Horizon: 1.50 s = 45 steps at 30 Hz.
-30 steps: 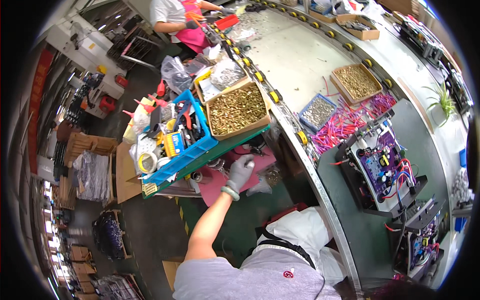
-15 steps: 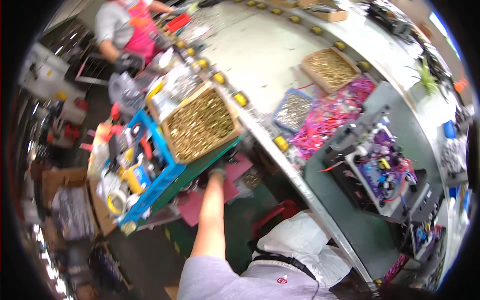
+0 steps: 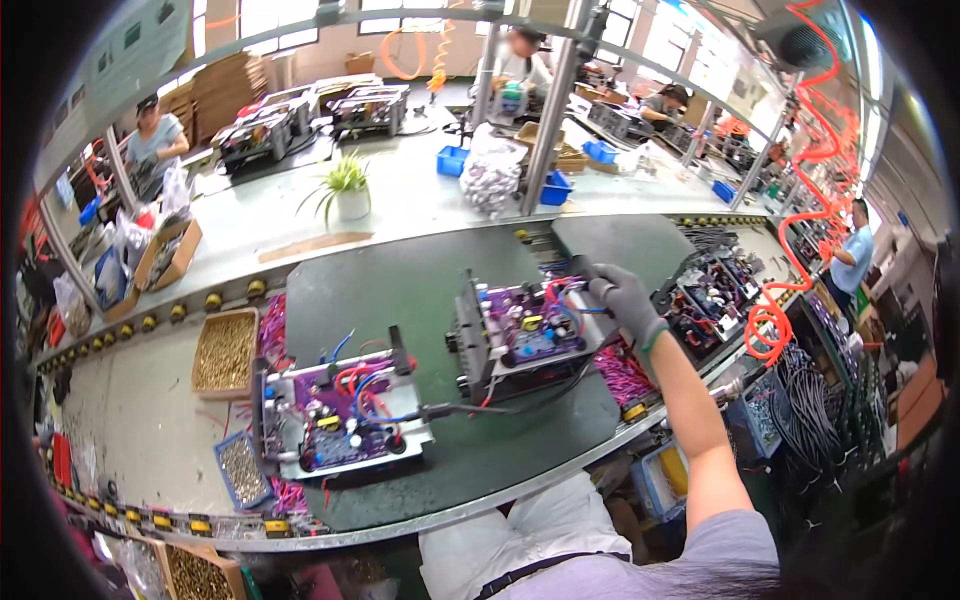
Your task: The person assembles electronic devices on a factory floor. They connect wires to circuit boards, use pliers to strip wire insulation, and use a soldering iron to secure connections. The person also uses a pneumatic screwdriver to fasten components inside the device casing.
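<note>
My right hand (image 3: 625, 303), in a grey glove, reaches out over the workbench. Its fingers close around a black upright piece (image 3: 581, 267) at the right end of an open electronic unit (image 3: 525, 325). That unit has a purple circuit board, red and blue wires and a dark end panel at its left. A second, similar unit (image 3: 345, 415) stands nearer and to the left, with a black cable (image 3: 470, 408) stretching from its right side toward the first one. My left hand is out of view.
Several more boards (image 3: 710, 290) sit beyond my right hand. At left are a tray of brass-coloured parts (image 3: 224, 352) and a blue tray of silver parts (image 3: 243, 470). A coiled red air hose (image 3: 820, 170) hangs at right. Co-workers are across the bench.
The view has swung right, from the parts boxes to the bench with the units. My left arm, earlier reaching down beside a blue crate, has left view; my right hand has come into it.
</note>
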Available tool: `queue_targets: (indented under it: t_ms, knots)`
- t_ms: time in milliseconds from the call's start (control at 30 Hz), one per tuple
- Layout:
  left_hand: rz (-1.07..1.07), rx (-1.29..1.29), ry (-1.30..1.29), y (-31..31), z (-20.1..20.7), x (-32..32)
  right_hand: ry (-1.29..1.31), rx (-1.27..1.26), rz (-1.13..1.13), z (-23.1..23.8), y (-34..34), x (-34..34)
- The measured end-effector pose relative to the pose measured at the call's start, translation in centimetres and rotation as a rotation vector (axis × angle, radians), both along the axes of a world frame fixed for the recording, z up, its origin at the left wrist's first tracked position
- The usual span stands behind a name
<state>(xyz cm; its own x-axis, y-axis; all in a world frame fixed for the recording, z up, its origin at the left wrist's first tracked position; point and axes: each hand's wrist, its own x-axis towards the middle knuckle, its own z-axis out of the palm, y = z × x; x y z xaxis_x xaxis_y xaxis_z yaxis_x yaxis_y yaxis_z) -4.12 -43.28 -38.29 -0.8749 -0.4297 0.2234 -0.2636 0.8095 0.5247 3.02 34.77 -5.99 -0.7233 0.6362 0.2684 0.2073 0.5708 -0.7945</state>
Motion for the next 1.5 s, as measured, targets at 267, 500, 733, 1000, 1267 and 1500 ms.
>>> queue_targets:
  t_ms: [267,500,733,1000,1267,1500]
  knots:
    - [-0.442,0.108,0.270,11.8,10.4,9.7,-0.088,0.005,0.068,1.9,-2.4,1.6]
    - [-0.888,0.798,0.214,28.9,30.3,10.4,0.242,0.224,-0.025,-0.5,-8.8,7.5]
    - [-1.463,1.238,-0.390,42.5,34.9,11.2,0.237,0.348,-0.103,-9.1,-15.0,16.4]
    - [-1.311,1.458,-0.866,45.2,31.2,13.2,0.142,0.131,0.087,-9.5,-17.0,18.0]
    - [-1.312,1.582,-1.054,48.2,33.0,12.1,0.534,-0.164,0.498,0.1,-14.7,20.7]
    - [-1.666,0.231,0.360,49.0,36.7,7.0,0.655,-0.423,0.207,3.9,-10.2,18.3]
